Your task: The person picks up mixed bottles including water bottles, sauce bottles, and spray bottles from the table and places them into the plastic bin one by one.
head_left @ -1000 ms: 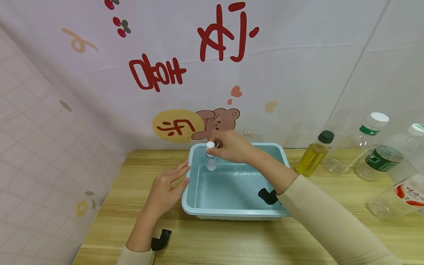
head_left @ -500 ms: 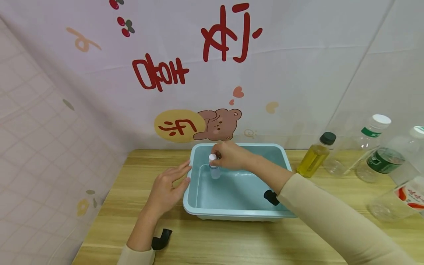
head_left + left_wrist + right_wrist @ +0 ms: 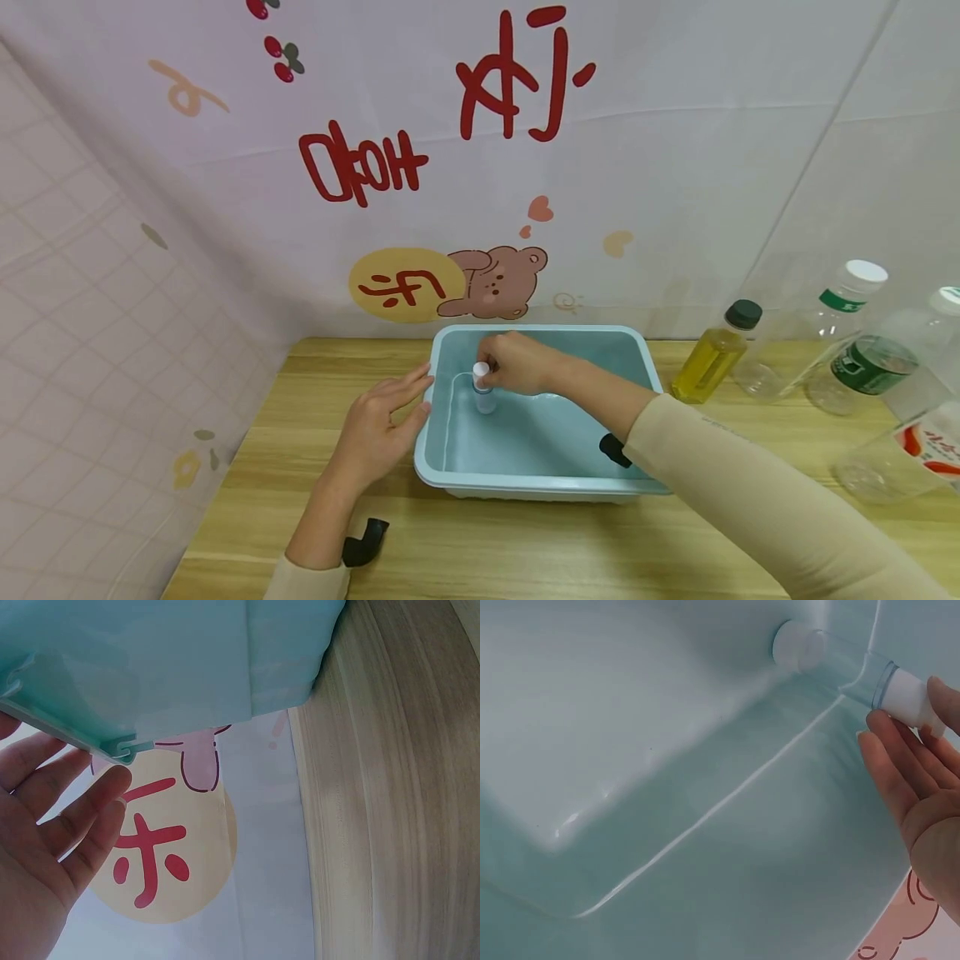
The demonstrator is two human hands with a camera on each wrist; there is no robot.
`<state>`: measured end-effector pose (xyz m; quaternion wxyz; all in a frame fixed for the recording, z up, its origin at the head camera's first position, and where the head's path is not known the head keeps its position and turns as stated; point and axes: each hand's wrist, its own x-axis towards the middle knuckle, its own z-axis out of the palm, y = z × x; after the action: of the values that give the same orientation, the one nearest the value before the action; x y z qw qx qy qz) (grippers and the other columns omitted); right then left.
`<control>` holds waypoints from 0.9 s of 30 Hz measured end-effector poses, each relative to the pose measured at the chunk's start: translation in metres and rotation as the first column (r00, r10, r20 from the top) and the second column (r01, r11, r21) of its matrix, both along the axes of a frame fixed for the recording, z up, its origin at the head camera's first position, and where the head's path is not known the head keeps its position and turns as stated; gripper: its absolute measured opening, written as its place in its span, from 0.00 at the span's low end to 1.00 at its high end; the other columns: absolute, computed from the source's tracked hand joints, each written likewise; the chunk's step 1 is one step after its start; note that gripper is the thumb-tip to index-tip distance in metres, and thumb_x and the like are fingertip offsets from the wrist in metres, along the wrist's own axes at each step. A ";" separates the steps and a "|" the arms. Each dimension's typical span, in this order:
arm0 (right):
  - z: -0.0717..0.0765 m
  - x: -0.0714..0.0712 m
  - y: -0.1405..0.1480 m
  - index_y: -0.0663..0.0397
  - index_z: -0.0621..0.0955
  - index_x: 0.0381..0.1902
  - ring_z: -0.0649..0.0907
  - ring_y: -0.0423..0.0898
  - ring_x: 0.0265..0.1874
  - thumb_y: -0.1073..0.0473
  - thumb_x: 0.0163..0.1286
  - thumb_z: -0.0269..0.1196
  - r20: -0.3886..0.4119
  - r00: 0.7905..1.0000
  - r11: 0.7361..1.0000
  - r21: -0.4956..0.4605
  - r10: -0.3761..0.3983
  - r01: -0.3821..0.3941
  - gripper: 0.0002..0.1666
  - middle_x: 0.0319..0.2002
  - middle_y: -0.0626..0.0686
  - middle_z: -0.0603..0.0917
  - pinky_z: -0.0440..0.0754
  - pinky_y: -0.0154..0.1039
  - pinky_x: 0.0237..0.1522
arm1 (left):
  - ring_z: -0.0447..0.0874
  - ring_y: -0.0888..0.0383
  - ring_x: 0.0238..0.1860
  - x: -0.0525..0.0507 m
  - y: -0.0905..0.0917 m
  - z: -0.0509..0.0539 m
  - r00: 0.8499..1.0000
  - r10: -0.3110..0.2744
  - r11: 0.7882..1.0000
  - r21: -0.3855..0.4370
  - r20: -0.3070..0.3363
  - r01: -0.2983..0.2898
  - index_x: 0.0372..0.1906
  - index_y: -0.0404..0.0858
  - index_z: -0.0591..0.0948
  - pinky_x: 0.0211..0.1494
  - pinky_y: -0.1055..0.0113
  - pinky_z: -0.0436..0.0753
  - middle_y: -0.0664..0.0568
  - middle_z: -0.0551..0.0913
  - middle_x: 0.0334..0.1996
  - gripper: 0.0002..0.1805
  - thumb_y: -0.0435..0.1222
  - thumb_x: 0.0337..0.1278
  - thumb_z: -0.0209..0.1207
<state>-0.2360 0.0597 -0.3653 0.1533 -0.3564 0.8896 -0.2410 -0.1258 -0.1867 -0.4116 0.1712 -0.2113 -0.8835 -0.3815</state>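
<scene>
A small clear bottle (image 3: 486, 402) with a white cap (image 3: 904, 697) stands nearly upright inside the light blue basin (image 3: 540, 481), toward its left end. My right hand (image 3: 520, 362) pinches the cap between thumb and fingers. In the right wrist view, the bottle's base is at or close to the basin floor; whether it touches I cannot tell. My left hand (image 3: 381, 423) rests its extended fingers against the outer left rim of the basin. From the left wrist view, those fingers (image 3: 97, 802) lie along the rim's underside, not curled round anything.
Right of the basin stand a bottle of yellow liquid (image 3: 708, 358) with a dark cap and several clear plastic bottles, one with a green label (image 3: 870, 362). A printed cloth (image 3: 675, 167) hangs behind the wooden table (image 3: 480, 550). Black devices sit at both wrists.
My right hand has lowered the small bottle deeper into the basin and slightly toward me. My left hand has stayed at the rim. The head view shifted slightly.
</scene>
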 end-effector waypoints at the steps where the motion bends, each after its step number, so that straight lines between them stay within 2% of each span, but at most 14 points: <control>1: -0.001 0.000 0.000 0.55 0.85 0.41 0.80 0.41 0.33 0.59 0.70 0.73 0.002 1.000 1.000 0.001 0.003 -0.003 0.08 0.35 0.45 0.84 0.81 0.34 0.39 | 0.83 0.47 0.64 0.000 0.000 0.000 1.000 -0.001 1.000 0.000 0.003 0.001 0.63 0.36 0.85 0.62 0.41 0.82 0.52 0.81 0.68 0.21 0.33 0.66 0.66; 11: 0.000 0.001 0.000 0.57 0.83 0.44 0.79 0.41 0.34 0.60 0.72 0.71 0.001 1.000 0.999 0.033 0.005 -0.005 0.09 0.35 0.46 0.83 0.80 0.35 0.39 | 0.83 0.45 0.63 0.002 0.000 0.000 1.000 0.001 1.000 -0.005 -0.002 -0.001 0.63 0.35 0.85 0.62 0.41 0.82 0.52 0.80 0.68 0.21 0.33 0.66 0.66; 17: 0.003 0.002 0.002 0.61 0.83 0.51 0.84 0.43 0.41 0.59 0.72 0.71 0.005 1.000 0.999 0.045 -0.001 0.001 0.15 0.42 0.50 0.87 0.84 0.38 0.47 | 0.83 0.47 0.63 0.002 0.000 0.000 1.000 -0.002 1.000 0.004 0.008 0.002 0.63 0.35 0.85 0.61 0.43 0.83 0.53 0.80 0.68 0.21 0.34 0.67 0.65; 22: 0.013 0.000 0.006 0.62 0.81 0.62 0.87 0.48 0.50 0.53 0.72 0.71 0.016 0.999 0.996 0.084 -0.027 0.026 0.27 0.50 0.55 0.88 0.85 0.43 0.55 | 0.84 0.48 0.63 0.000 0.000 0.000 1.000 -0.001 1.000 0.005 0.002 0.001 0.63 0.36 0.85 0.61 0.44 0.84 0.54 0.80 0.68 0.21 0.33 0.66 0.65; 27: 0.033 -0.001 0.014 0.64 0.80 0.64 0.86 0.53 0.54 0.50 0.72 0.71 -0.007 1.000 0.998 0.058 -0.030 0.030 0.31 0.53 0.59 0.88 0.85 0.46 0.57 | 0.84 0.48 0.61 0.000 0.000 0.000 1.000 -0.004 1.000 0.006 -0.015 0.004 0.62 0.35 0.85 0.60 0.44 0.84 0.52 0.81 0.67 0.21 0.33 0.65 0.66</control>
<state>-0.2368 0.0735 -0.3322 0.1570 -0.3391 0.9020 -0.2162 -0.1262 -0.1864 -0.4119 0.1778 -0.2155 -0.8806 -0.3827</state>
